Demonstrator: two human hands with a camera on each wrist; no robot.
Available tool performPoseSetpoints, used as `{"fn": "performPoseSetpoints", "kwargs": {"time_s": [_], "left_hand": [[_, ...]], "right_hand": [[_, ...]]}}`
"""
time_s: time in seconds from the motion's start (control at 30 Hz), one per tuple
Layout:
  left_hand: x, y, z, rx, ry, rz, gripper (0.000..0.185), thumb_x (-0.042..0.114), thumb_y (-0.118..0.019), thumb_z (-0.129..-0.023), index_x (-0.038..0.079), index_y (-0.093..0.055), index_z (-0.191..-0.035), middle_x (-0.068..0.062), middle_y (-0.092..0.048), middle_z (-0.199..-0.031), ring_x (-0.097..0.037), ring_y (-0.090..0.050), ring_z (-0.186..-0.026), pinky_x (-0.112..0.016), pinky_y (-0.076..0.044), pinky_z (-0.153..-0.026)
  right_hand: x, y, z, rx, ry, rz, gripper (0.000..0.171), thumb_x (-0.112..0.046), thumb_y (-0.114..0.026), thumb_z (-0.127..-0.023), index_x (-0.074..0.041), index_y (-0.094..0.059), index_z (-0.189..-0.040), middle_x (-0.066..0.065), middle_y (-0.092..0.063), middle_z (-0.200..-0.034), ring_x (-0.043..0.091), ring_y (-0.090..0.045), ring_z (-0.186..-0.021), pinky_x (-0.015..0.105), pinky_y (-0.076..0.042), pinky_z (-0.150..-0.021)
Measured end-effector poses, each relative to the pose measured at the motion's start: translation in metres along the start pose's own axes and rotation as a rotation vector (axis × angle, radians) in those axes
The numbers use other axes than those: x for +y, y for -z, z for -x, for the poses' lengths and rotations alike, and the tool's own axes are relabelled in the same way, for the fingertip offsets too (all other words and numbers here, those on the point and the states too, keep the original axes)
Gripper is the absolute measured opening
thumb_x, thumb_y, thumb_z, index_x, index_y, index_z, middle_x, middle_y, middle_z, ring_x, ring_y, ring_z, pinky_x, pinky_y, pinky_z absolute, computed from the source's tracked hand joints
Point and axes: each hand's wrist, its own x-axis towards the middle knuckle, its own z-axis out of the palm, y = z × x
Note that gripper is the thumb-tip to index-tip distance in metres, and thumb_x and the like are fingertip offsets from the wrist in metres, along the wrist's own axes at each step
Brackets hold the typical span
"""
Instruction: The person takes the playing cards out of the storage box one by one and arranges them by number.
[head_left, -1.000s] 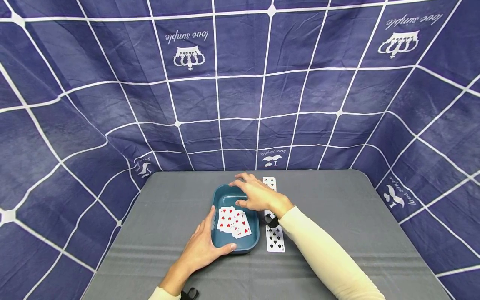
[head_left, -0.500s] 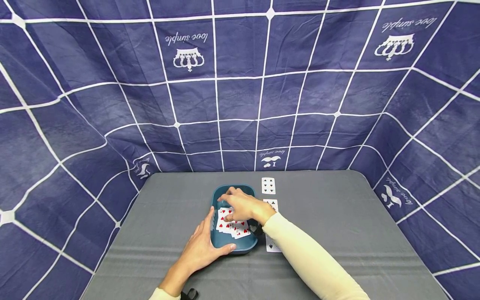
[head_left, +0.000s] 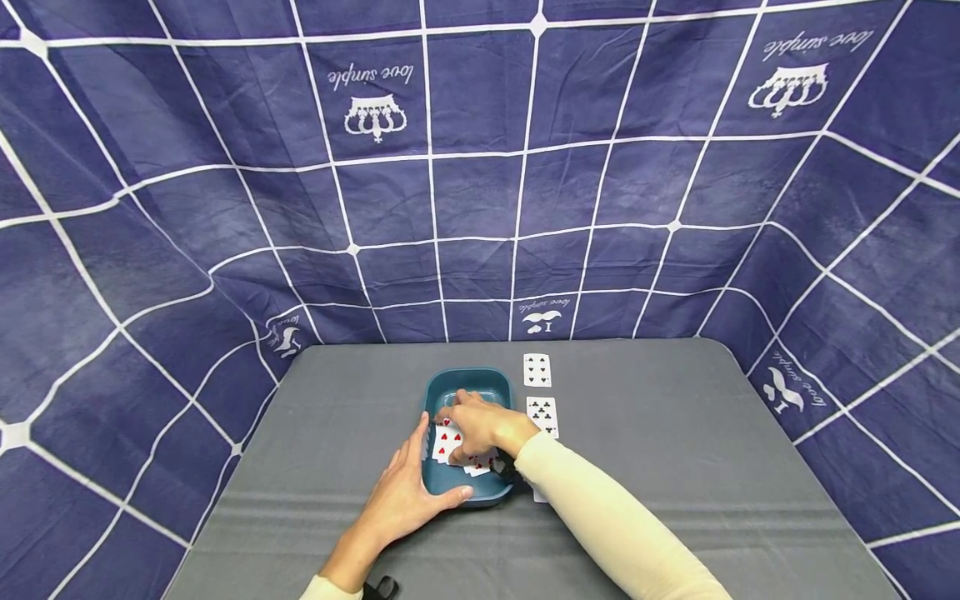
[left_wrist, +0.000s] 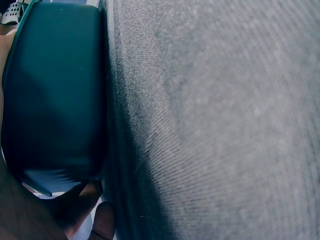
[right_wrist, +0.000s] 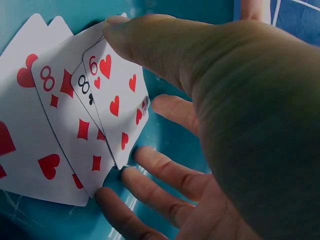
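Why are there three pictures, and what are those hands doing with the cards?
A person wears three cameras: one on the head and one on each wrist, so you see the same moment three ways. The big picture is from the head, looking down at a gray table with blue cloth behind. On it sits a blue tray with playing cards inside. The left hand rests against the tray's side; its wrist camera sees mostly the tray's dark wall and the table. The right hand reaches into the tray, and its wrist camera shows its thumb on the six of hearts, fingertips at that card's lower edge, beside an eight of diamonds. Two club cards lie on the table next to the tray.
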Motion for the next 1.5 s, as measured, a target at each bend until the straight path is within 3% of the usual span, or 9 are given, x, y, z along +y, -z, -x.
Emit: {"fn": "performPoseSetpoints", "kwargs": {"time_s": [0.63,1.5], "left_hand": [[0.0011,0.0003,0.0012,0.001,-0.004,-0.011,0.145,0.08,-0.093,-0.083,0.023,-0.013,-0.189,-0.023,-0.044,-0.185,-0.051,-0.049,-0.167,-0.079,-0.046,-0.127],[-0.0006,-0.0007,0.0002,-0.002,-0.004,-0.008,0.145,0.08,-0.093,-0.083,0.021,-0.014,-0.189,-0.022,-0.042,-0.186,-0.051,-0.048,-0.168,-0.08,-0.043,-0.128]], "right_hand": [[-0.0011,-0.0048,0.0011,0.017,-0.001,0.059,0.083,-0.053,-0.104,-0.086,-0.033,-0.071,-0.159,0.005,-0.062,-0.151,0.021,-0.061,-0.13,0.04,-0.062,-0.108],[0.0,-0.0044,-0.0008,0.023,0.014,0.065,0.079,-0.042,-0.105,-0.087,-0.031,-0.072,-0.158,0.004,-0.064,-0.145,0.02,-0.061,-0.129,0.041,-0.061,-0.113]]}}
